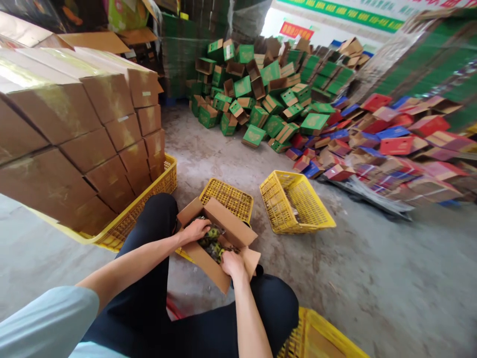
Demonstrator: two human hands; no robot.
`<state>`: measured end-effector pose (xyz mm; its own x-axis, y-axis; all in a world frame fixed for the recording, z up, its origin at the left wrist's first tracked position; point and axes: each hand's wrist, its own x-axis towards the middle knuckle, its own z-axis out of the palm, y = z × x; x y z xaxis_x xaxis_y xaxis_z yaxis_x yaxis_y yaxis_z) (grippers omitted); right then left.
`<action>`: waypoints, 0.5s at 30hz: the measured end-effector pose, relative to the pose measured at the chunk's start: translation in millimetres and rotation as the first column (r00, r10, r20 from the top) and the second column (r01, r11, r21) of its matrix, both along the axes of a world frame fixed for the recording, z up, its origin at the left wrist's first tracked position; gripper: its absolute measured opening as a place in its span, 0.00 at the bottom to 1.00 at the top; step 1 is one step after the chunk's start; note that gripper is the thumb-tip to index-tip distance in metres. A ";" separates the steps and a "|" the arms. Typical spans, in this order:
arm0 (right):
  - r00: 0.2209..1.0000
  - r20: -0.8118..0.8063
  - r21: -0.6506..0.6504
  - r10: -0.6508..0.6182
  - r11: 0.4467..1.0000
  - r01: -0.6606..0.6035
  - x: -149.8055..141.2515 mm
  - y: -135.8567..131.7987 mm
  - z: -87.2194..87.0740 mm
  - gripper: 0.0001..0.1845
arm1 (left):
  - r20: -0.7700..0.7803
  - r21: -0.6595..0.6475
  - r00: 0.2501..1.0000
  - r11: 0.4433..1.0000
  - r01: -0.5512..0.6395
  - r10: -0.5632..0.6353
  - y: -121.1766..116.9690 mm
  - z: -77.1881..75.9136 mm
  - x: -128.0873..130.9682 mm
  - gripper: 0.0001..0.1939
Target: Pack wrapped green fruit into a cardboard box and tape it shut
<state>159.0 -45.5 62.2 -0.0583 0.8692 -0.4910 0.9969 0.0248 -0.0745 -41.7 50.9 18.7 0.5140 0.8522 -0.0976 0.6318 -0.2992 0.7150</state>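
Note:
An open cardboard box (208,266) rests between my knees with its flaps up. Inside lie several clear plastic bags (213,232) with mottled yellow-green and dark contents, whose kind I cannot make out. My left hand (197,230) reaches over the box's far left side, its fingers closed on a bag there. At the right end, my right hand (233,263) is down inside the box with fingers curled on another bag. Its fingertips are partly hidden among the bags. A yellow plastic crate (233,195), turned bottom up, is under the box.
Stacked closed cartons (74,134) stand at the left in a yellow crate (169,174). Another yellow crate (274,204) sits ahead to the right, and one more (328,338) is near my right knee. Heaps of green boxes (257,117) and red-blue boxes (395,144) cover the floor beyond.

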 end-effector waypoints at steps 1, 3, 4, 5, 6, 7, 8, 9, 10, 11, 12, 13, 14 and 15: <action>1.000 -0.002 -0.011 -0.001 1.000 0.001 -1.2 0.2 -1.0 0.09 | -0.003 0.003 1.000 1.000 0.004 -0.004 0.7 -0.4 -0.5 0.12; 1.000 -0.020 -0.024 -0.008 1.000 0.008 -3.0 0.5 -0.6 0.10 | -0.005 0.008 1.000 1.000 0.027 -0.027 0.6 -0.1 -1.6 0.13; 0.999 -0.038 -0.022 -0.014 1.000 0.013 -2.9 0.6 0.8 0.09 | 0.007 0.017 0.999 0.999 0.049 -0.050 0.0 0.6 -2.3 0.13; 0.998 -0.061 -0.013 -0.019 1.000 0.019 -1.9 0.5 2.8 0.07 | 0.032 0.034 0.996 0.996 0.079 -0.080 -1.0 1.6 -3.0 0.14; 0.996 -0.086 0.003 -0.024 1.000 0.025 0.5 0.3 5.2 0.07 | 0.067 0.060 0.991 0.992 0.115 -0.119 -2.2 2.8 -3.7 0.15; 0.994 -0.109 0.025 -0.026 0.999 0.029 4.2 0.1 7.6 0.09 | 0.103 0.091 0.981 0.984 0.153 -0.162 -3.3 4.2 -4.1 0.16; 0.991 -0.133 0.063 -0.036 0.997 0.045 9.4 0.1 9.7 0.13 | 0.133 0.122 0.970 0.975 0.188 -0.204 -4.3 5.8 -4.0 0.17; 0.986 -0.159 0.116 -0.059 0.990 0.078 15.6 0.2 11.2 0.16 | 0.151 0.145 0.959 0.965 0.218 -0.239 -5.0 7.5 -2.9 0.17; 0.978 -0.188 0.174 -0.091 0.977 0.124 22.6 0.6 12.1 0.19 | 0.157 0.155 0.951 0.958 0.242 -0.265 -5.1 9.2 -0.6 0.18; 0.964 -0.229 0.236 -0.137 0.953 0.192 29.6 1.3 12.2 0.20 | 0.162 0.155 0.944 0.952 0.263 -0.287 -4.7 10.7 3.3 0.18; 0.946 -0.272 0.272 -0.176 0.929 0.251 36.2 2.2 11.7 0.21 | 0.175 0.151 0.937 0.948 0.279 -0.303 -3.7 12.0 8.8 0.18; 0.929 -0.310 0.286 -0.203 0.912 0.295 41.7 3.1 10.7 0.21 | 0.200 0.147 0.929 0.947 0.286 -0.311 -2.2 12.7 15.9 0.17; 0.915 -0.340 0.285 -0.220 0.903 0.322 45.9 4.0 9.4 0.22 | 0.233 0.144 0.921 0.948 0.285 -0.313 -0.4 12.6 24.5 0.17; 0.908 -0.354 0.270 -0.224 0.905 0.329 48.5 4.7 8.2 0.23 | 0.267 0.138 0.914 0.951 0.277 -0.305 1.4 11.7 34.2 0.16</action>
